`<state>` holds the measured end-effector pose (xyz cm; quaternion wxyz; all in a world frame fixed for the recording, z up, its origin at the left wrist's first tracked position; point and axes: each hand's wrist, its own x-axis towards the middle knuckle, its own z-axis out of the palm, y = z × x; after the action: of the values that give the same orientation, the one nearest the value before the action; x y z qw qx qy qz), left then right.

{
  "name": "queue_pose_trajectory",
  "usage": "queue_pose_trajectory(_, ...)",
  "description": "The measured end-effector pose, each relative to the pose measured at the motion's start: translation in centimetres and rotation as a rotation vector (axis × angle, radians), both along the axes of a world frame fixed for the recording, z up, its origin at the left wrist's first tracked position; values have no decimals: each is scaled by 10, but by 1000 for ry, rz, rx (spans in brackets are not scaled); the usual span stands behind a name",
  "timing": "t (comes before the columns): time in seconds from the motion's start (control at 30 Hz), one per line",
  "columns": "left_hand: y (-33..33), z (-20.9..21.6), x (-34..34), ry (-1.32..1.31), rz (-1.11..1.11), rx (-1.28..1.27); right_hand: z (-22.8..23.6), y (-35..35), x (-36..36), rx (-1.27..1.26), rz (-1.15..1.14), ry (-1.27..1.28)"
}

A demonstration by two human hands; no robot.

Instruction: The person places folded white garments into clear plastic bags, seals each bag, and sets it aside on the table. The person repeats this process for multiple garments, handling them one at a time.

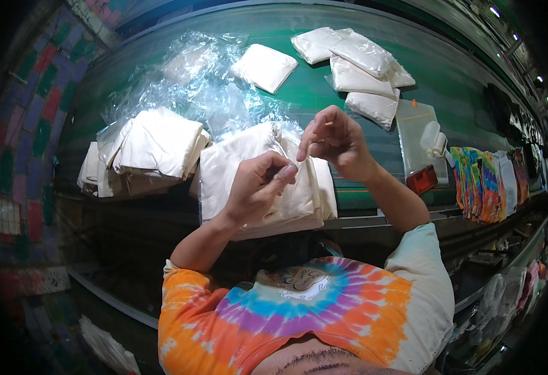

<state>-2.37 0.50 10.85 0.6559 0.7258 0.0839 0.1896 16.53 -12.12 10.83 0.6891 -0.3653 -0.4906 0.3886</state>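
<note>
In front of me lies a stack of folded cream-white cloth (pixel 224 169) at the near edge of the green table. My left hand (pixel 255 187) is held over it, thumb and forefinger pressed together. Close by on the right, my right hand (pixel 336 142) is raised with curled fingers, its fingertips pointing toward the left hand's. Whatever thin thing the fingertips may pinch is too small to make out. Crumpled clear plastic bags (pixel 189 84) spread just beyond the cloth.
Another folded white cloth pile (pixel 161 140) sits at left. Farther off are a single white folded packet (pixel 265 67) and several bagged white packets (pixel 361 59). At right lie a clear plastic sheet (pixel 414 134), a white bottle (pixel 431 135), a red object (pixel 421 180) and tie-dyed cloths (pixel 483 181).
</note>
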Motion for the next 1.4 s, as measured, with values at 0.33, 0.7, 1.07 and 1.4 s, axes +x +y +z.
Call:
queue_pose_trajectory(0.33, 4, 4, 1, -280, 594, 29, -27, -19, 22, 242, -6, -27)
queue_pose_trajectory(0.7, -44, 29, -7, -142, 57, 750, -17, -31, 2, 272, 1, -81)
queue_pose_trajectory(1.07, -33, 4, -7, -79, -116, 810, -13, -50, 37, 90, -400, -225)
queue_pose_trajectory(1.4, -35, 4, -6, -95, -105, 778, -9, -58, 34, -26, -300, -412)
